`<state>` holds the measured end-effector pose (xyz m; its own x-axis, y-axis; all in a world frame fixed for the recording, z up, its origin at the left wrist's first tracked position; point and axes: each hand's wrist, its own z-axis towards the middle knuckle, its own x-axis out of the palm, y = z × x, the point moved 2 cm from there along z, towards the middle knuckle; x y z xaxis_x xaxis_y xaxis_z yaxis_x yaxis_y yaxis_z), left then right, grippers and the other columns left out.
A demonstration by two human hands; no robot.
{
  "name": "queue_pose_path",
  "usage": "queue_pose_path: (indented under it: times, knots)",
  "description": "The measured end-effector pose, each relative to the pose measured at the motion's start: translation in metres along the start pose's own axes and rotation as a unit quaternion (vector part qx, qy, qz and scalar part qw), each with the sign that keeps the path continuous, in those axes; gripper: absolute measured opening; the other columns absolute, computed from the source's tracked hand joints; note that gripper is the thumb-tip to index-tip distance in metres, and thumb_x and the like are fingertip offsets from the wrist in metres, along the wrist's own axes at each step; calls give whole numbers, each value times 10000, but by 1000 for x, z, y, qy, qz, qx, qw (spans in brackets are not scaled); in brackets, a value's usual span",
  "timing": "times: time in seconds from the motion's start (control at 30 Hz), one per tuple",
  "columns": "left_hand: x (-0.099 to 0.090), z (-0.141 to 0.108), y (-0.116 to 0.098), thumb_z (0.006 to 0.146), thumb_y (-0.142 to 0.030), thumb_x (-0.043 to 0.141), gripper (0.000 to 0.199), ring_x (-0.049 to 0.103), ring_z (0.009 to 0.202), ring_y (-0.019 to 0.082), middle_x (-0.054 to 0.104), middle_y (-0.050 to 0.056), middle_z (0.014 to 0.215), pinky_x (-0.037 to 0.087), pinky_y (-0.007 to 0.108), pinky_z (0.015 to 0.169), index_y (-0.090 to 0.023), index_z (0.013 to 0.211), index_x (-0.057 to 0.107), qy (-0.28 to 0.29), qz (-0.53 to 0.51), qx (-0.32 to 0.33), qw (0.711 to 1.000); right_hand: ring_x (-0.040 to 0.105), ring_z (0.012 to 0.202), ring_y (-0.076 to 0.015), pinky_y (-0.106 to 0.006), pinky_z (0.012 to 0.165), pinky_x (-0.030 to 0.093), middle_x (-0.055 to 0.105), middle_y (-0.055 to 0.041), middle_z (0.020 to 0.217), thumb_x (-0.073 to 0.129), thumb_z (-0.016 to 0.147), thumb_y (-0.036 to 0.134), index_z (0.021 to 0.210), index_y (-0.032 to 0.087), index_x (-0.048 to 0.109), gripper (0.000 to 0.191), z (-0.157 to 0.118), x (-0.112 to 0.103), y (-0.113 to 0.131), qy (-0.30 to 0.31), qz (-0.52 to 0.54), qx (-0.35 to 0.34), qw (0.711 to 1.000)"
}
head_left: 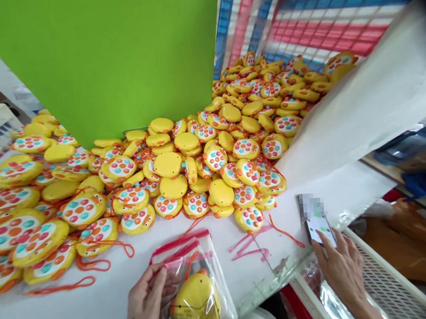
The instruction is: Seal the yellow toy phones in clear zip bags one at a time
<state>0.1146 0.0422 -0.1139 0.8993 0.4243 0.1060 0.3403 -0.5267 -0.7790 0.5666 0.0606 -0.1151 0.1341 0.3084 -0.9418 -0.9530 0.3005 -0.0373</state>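
"Left hand point(147, 298)?"

"Thumb and fingers pinching the red-topped clear bag point(222, 286). Yellow toy point(198, 300) inside (plain side showing). Bag at the table's point(81, 312) near edge."

"Right hand point(340, 267)?"

"Fingers loosely spread, fingertips at the phone point(321, 227). Phone on the table, right of the toy pile point(220, 192)."

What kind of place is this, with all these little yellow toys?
Probably a packing workshop: heaped yellow toys, one bagged in clear plastic in the left hand, and a white plastic crate.
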Motion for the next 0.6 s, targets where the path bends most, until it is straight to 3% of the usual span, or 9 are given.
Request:
queue_pose_path:
  times: [0.17, 0.3, 0.37, 0.43, 0.5, 0.6]
  knots:
    - [2, -7, -6, 668, -506, 759, 494, 700, 753, 261, 733, 78, 807, 567, 326, 663, -164, 977, 583, -2, 3, 16, 1000, 317, 1316, -407, -619, 962, 364, 424, -180, 1380, 224, 930, 542, 1196, 170, 588, 585, 6, -12, 10, -20, 40, -32, 998]
    - [8, -18, -15, 704, -521, 715, 434, 697, 713, 245, 728, 95, 812, 554, 306, 609, -158, 907, 593, 14, 11, 40, 999, 398, 1269, -367, -586, 990, 382, 483, -155, 1340, 357, 926, 511, 1180, 199, 579, 460, 14, -47, 67, -35, 213, -105, 971]
    - [11, -21, -19, 720, -515, 699, 394, 694, 699, 232, 723, 94, 803, 542, 288, 590, -158, 848, 592, 22, 15, 56, 998, 461, 1226, -306, -502, 956, 450, 555, -97, 1272, 448, 926, 415, 1179, 252, 571, 325, 13, -66, 115, 22, 330, -167, 929]
    - [14, -24, -21, 736, -508, 683, 372, 689, 686, 220, 717, 89, 781, 531, 275, 583, -159, 820, 585, 23, 11, 69, 997, 508, 1175, -249, -414, 934, 476, 616, -65, 1161, 494, 925, 307, 1158, 271, 566, 246, 7, -86, 168, 50, 414, -266, 869]
    - [16, -25, -21, 755, -502, 664, 358, 682, 674, 210, 710, 82, 761, 524, 272, 585, -162, 821, 575, 25, -1, 80, 996, 512, 1152, -230, -386, 928, 468, 636, -56, 1097, 500, 928, 242, 1126, 259, 563, 209, -4, -98, 216, 105, 446, -350, 817]
    - [17, -29, -21, 793, -484, 630, 322, 667, 675, 194, 696, 69, 763, 520, 275, 612, -170, 821, 564, 23, -13, 101, 995, 565, 1001, -235, -439, 914, 439, 649, -45, 984, 526, 914, 194, 977, 229, 590, 96, -22, -103, 266, 212, 421, -432, 769]
